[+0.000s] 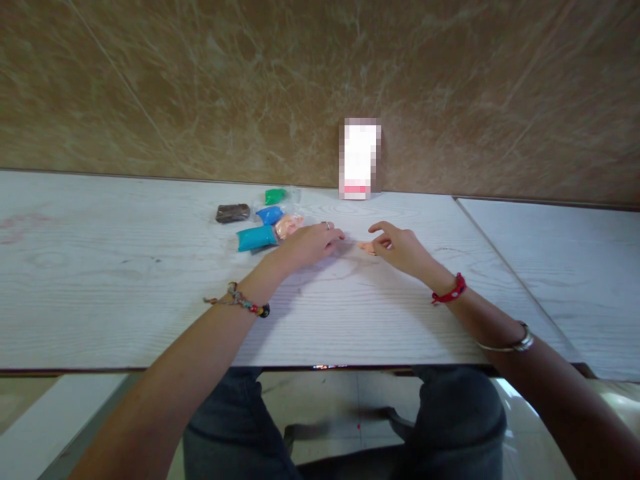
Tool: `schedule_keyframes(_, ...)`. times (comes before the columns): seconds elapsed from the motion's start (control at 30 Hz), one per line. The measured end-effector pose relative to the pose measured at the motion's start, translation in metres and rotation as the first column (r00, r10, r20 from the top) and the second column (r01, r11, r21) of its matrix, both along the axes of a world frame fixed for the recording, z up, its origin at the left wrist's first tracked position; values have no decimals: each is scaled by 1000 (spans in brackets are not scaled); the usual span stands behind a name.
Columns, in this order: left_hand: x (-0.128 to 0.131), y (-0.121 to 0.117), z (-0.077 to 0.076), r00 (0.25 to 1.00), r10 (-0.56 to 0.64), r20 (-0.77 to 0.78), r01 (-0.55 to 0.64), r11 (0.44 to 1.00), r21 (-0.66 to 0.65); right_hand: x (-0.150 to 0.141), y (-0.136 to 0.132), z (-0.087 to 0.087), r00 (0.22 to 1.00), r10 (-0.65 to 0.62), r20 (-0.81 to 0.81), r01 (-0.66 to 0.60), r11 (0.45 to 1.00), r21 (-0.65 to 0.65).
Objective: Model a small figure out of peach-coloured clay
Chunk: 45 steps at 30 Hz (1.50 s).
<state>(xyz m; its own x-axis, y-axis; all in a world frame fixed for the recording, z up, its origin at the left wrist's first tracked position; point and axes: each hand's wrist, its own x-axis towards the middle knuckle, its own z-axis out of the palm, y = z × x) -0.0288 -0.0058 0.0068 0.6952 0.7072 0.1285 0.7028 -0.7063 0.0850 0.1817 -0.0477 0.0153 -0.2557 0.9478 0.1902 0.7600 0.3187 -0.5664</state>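
Observation:
A small piece of peach modelling clay (367,247) lies on the white table. My right hand (397,248) has its thumb and lower fingers closed at the clay's right side, while the index finger sticks out to the left. Just left of the clay is my left hand (314,244), palm down, its bent fingers together close to the tabletop. A faint clear strip shows between its fingertips and the clay; what the fingers hold is hidden. Beside the left hand lies a clear packet of peach clay (289,226).
Left of the hands lie a teal packet (257,238), a blue packet (270,215), a green packet (275,196) and a brown packet (233,213). A blurred-out upright phone-like rectangle (359,160) leans on the marbled wall (200,87). A seam (510,267) crosses the table at right.

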Motion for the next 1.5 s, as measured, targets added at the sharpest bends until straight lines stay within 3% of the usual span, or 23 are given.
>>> schedule_keyframes(0.13, -1, 1, -2, 1000, -13, -13, 14, 1000, 23, 4, 3, 2, 999, -24, -47, 20, 996, -82)
schedule_keyframes(0.33, -3, 3, -3, 997, 38, -71, -33, 996, 78, 6, 11, -2, 999, -6, -53, 2, 997, -80)
schedule_keyframes(0.53, -3, 3, -2, 996, 27, -89, -21, 997, 70, 6, 11, -1, 939, -151, -309, 26, 927, -375)
schedule_keyframes(0.67, -3, 2, 1, 993, 45, -112, -36, 996, 84, 0, 6, -2, 889, -155, -431, -49, 903, -427)
schedule_keyframes(0.8, -13, 3, 11, 981, 131, -144, -113, 986, 121, -3, 3, -2, 933, -113, -342, -48, 902, -430)
schedule_keyframes(0.93, -27, 7, 26, 961, 270, -63, -260, 957, 128, 3, 4, -2, 962, -86, -261, -14, 933, -359)
schedule_keyframes(1.07, -31, 8, 34, 965, 255, 59, -259, 961, 97, 10, 9, -2, 968, -74, -242, 9, 965, -261)
schedule_keyframes(1.17, -27, 6, 32, 969, 246, 33, -247, 969, 15, 7, 16, 2, 974, -49, -219, -4, 973, -232)
schedule_keyframes(1.3, -20, 5, 22, 971, 225, -79, -229, 972, -49, -8, 34, 12, 997, 75, 15, -73, 994, -86)
schedule_keyframes(1.37, -17, 5, 18, 970, 228, -87, -234, 969, -74, -18, 45, 14, 976, 148, 162, -148, 989, -13)
schedule_keyframes(1.5, -12, 6, 9, 969, 245, -26, -246, 957, -152, -41, 68, 9, 892, 305, 333, -319, 948, -14)
